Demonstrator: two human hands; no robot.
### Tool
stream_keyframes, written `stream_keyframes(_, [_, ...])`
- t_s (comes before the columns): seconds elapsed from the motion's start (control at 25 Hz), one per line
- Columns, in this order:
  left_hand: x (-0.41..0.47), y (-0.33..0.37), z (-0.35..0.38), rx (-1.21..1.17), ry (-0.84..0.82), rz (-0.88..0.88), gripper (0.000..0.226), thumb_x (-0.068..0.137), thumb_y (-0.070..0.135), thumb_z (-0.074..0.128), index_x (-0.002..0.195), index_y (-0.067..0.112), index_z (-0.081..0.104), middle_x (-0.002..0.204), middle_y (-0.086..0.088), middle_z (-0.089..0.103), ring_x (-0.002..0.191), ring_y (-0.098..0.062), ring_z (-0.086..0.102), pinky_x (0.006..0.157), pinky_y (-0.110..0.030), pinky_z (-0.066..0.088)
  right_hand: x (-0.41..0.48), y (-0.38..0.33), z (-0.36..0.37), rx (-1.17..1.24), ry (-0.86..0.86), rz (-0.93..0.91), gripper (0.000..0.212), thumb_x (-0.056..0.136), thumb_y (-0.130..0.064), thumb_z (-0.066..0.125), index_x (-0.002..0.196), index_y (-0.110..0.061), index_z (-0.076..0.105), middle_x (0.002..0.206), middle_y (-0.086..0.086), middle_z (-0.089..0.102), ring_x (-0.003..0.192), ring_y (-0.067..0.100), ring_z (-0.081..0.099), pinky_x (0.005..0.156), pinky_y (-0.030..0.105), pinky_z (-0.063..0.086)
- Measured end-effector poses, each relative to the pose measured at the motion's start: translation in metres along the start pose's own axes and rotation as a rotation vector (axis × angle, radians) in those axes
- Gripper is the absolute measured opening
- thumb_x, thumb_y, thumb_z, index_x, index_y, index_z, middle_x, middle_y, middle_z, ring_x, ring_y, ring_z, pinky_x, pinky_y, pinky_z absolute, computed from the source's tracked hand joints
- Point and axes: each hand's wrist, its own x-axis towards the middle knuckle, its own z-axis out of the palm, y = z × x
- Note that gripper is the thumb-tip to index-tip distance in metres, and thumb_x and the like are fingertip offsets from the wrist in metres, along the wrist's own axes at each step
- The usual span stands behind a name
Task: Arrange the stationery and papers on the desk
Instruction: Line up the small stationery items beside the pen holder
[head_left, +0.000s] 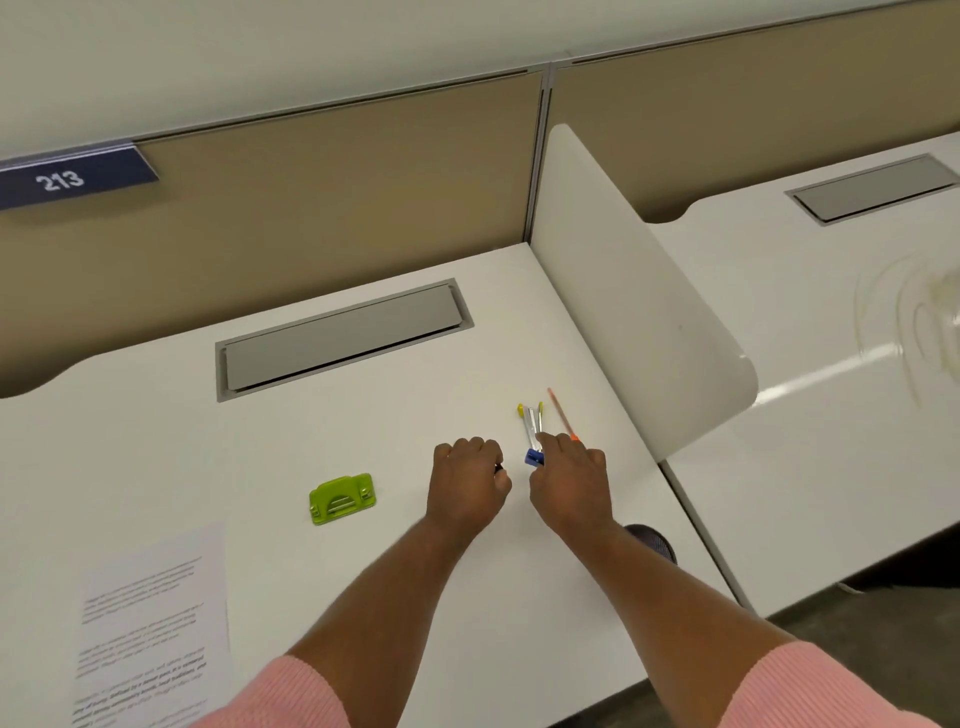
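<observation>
On the white desk (415, 426) my right hand (569, 480) rests its fingertips on a small bunch of pens (532, 428) with yellow and blue ends. An orange pencil (561, 413) lies just right of them, its near end under my fingers. My left hand (467, 480) is curled into a fist beside the pens, with a small dark object peeking out at its right edge. A green hole punch (342, 500) sits to the left of my hands. A printed sheet of paper (150, 623) lies at the near left.
A grey cable hatch (343, 338) is set into the desk at the back. A white divider panel (639, 312) rises along the right edge, with a neighbouring desk (831, 415) beyond. A tan partition with a "213" sign (67, 179) stands behind.
</observation>
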Motion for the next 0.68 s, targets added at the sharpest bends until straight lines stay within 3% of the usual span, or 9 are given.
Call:
stream_keyframes(0.48, [0.079, 0.013, 0.068, 0.010, -0.094, -0.022, 0.003, 0.076, 0.019, 0.060, 0.077, 0.021, 0.062, 0.070, 0.006, 0.058, 0.068, -0.021, 0.054, 0.066, -0.035, 0.035, 0.072, 0.056, 0.046, -0.014, -0.070, 0.055, 0.030, 0.077, -0.009, 0.056, 0.102, -0.020, 0.068, 0.085, -0.004, 0.065, 0.077, 0.022, 0.061, 0.071, 0.037, 0.039])
stream_keyframes(0.68, [0.089, 0.010, 0.077, -0.030, -0.117, -0.002, 0.008, 0.079, 0.025, 0.064, 0.087, 0.022, 0.066, 0.079, 0.005, 0.062, 0.076, -0.022, 0.058, 0.070, -0.035, 0.035, 0.077, 0.059, 0.054, 0.000, -0.081, 0.074, 0.024, 0.078, -0.012, 0.059, 0.099, -0.022, 0.066, 0.089, -0.005, 0.061, 0.082, 0.022, 0.059, 0.073, 0.037, 0.040])
